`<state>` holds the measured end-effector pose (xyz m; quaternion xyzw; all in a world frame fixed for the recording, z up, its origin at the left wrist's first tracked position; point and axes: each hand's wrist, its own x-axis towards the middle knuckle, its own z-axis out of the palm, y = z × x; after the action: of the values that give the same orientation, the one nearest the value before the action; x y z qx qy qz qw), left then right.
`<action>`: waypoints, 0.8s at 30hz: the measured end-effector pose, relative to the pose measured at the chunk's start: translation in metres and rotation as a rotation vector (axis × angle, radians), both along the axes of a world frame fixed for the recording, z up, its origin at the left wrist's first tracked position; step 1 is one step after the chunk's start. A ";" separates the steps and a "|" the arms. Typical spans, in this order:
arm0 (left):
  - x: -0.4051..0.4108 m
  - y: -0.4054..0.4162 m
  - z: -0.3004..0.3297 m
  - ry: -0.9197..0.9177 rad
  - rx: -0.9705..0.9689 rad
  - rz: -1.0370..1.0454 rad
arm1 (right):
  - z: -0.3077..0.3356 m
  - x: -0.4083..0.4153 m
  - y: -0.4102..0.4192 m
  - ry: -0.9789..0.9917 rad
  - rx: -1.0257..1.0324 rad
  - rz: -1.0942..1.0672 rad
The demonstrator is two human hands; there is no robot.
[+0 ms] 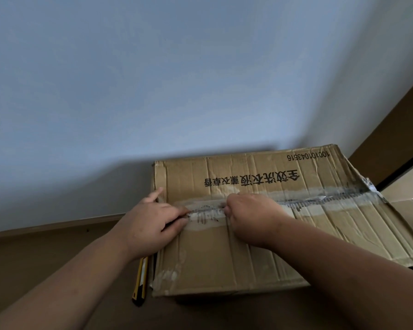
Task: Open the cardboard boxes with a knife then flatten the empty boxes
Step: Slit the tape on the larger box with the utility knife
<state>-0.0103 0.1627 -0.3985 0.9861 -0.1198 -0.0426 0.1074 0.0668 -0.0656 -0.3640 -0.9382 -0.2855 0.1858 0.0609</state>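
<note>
Cardboard box (260,222) sits on the brown floor (57,258) against the pale wall (153,79), its top flaps meeting at a taped seam (320,198) that runs across the middle. Your left hand (150,222) and right hand (250,215) both have their fingers curled down at that seam, apparently pinching the tape or flap edges, though the fingertips themselves are hidden. To the right the tape looks slit and ragged; between your hands it seems intact, so a hard pull could tear the creased flap instead of parting it cleanly, or your fingers could slip off the slick tape. The knife (140,282) lies on the floor just beside the box's left edge, under your left forearm. I cannot tell whether its blade is out, so mind that arm if you lean or drag the box sideways.
</note>
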 end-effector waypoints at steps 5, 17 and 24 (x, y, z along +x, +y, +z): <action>-0.009 -0.003 0.016 0.094 -0.028 0.020 | 0.008 -0.001 -0.002 0.014 0.012 0.010; -0.004 0.006 0.045 0.042 -0.304 0.075 | 0.053 -0.015 -0.015 -0.136 0.059 0.065; 0.006 -0.013 0.077 -0.053 -0.210 -0.088 | 0.069 -0.020 -0.027 -0.106 0.067 0.195</action>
<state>-0.0046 0.1502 -0.3219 0.9639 -0.1698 -0.0086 0.2048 0.0473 -0.0927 -0.2951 -0.9119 -0.3845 0.1311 0.0588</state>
